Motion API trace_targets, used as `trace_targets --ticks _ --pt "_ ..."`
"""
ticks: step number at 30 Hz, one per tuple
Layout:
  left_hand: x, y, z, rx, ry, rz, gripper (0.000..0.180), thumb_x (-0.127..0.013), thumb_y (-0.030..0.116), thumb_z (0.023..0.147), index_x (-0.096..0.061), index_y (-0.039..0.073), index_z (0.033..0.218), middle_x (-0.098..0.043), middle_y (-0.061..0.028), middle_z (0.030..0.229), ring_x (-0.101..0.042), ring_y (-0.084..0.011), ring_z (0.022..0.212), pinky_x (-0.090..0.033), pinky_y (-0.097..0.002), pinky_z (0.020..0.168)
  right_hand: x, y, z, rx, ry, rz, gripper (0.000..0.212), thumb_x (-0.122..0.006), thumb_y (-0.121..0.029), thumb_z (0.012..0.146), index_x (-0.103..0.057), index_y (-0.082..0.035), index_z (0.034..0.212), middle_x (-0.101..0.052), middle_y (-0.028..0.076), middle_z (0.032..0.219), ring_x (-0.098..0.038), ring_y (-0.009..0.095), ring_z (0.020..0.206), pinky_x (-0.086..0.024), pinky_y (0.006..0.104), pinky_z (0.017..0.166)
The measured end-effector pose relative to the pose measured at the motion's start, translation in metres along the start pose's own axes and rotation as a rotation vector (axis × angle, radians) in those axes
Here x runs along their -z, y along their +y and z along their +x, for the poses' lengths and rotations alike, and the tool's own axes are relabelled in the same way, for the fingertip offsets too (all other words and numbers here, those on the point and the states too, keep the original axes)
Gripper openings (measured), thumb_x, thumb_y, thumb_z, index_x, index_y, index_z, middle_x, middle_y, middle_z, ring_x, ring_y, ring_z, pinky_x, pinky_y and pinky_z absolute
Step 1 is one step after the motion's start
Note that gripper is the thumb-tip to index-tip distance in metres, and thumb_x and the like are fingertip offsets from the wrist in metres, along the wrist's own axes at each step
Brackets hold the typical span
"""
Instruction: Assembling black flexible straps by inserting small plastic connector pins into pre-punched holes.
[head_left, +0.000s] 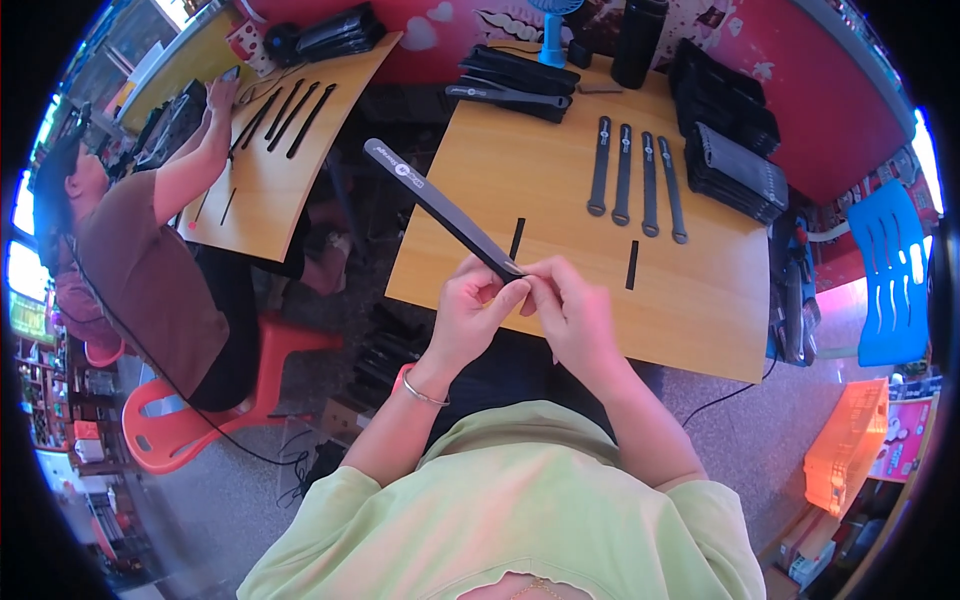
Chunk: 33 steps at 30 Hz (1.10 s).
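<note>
A single view comes from a fisheye camera worn on the person's head, looking steeply down and a little forward over the chest. It sits close above the left hand [470, 310] and right hand [565, 305], which meet just off the near edge of the wooden desk [690, 300]; the forearms enter from the lower edge. The desk's far edge lies near the picture's top, its right corner toward the upper right. Straight edges bow toward the round black rim. At the left the wide field takes in a second desk [265, 190] and another person [140, 260] seated beside it.
</note>
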<state>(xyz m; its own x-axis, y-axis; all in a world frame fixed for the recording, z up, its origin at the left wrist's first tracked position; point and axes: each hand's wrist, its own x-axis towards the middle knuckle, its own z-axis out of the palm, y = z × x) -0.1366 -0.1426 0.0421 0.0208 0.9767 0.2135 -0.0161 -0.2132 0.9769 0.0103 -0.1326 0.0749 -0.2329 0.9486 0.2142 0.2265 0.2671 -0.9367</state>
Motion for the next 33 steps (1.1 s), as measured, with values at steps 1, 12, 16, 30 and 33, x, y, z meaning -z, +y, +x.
trace_targets --ticks 1,12,16,30,33 --pt "0.001 0.000 0.000 0.002 0.001 0.000 0.011 -0.064 0.004 0.086 -0.062 -0.005 0.090 -0.051 -0.0047 0.098 -0.056 -0.0107 0.084 -0.048 -0.0236 0.075 0.000 0.001 0.000 -0.001 -0.001 0.001 0.006 -0.059 -0.004 0.086 -0.058 -0.003 0.092 -0.063 0.010 0.067 -0.064 0.023 0.061 -0.049 0.0322 0.054" --pt "0.017 0.016 -0.016 0.122 -0.507 0.273 0.013 -0.065 0.009 0.084 -0.064 -0.004 0.082 -0.053 -0.0044 0.093 -0.054 -0.0129 0.086 -0.044 -0.0231 0.077 0.041 0.013 0.038 0.360 0.307 -0.507 0.012 -0.064 -0.004 0.078 -0.062 -0.010 0.089 -0.062 0.004 0.065 -0.062 0.019 0.061 -0.047 0.0313 0.052" --pt "0.017 0.016 -0.032 0.228 -0.501 0.044 0.013 -0.061 0.009 0.086 -0.060 -0.004 0.089 -0.057 -0.0064 0.098 -0.057 -0.0127 0.090 -0.047 -0.0240 0.078 0.058 -0.010 0.041 0.481 0.131 -0.580 0.013 -0.065 -0.007 0.077 -0.061 -0.011 0.089 -0.061 0.003 0.065 -0.062 0.019 0.062 -0.047 0.0301 0.052" --pt "-0.001 0.015 0.002 0.515 -0.073 -0.790 0.026 -0.038 0.011 0.094 -0.047 0.001 0.116 -0.048 -0.0011 0.076 -0.042 -0.0073 0.051 -0.031 -0.0208 0.040 0.049 -0.032 0.002 0.339 -0.107 -0.498 0.036 -0.079 -0.020 0.065 -0.064 -0.014 0.097 -0.059 0.002 0.069 -0.061 0.016 0.062 -0.047 0.0292 0.052" --pt "-0.014 0.025 0.000 0.599 -0.038 -0.701 0.023 -0.036 0.010 0.094 -0.047 0.002 0.113 -0.045 -0.0002 0.071 -0.040 -0.0067 0.049 -0.028 -0.0193 0.039 0.040 -0.019 0.005 0.432 -0.078 -0.397 0.037 -0.078 -0.014 0.066 -0.066 -0.013 0.101 -0.060 0.004 0.074 -0.063 0.016 0.067 -0.049 0.0273 0.056"
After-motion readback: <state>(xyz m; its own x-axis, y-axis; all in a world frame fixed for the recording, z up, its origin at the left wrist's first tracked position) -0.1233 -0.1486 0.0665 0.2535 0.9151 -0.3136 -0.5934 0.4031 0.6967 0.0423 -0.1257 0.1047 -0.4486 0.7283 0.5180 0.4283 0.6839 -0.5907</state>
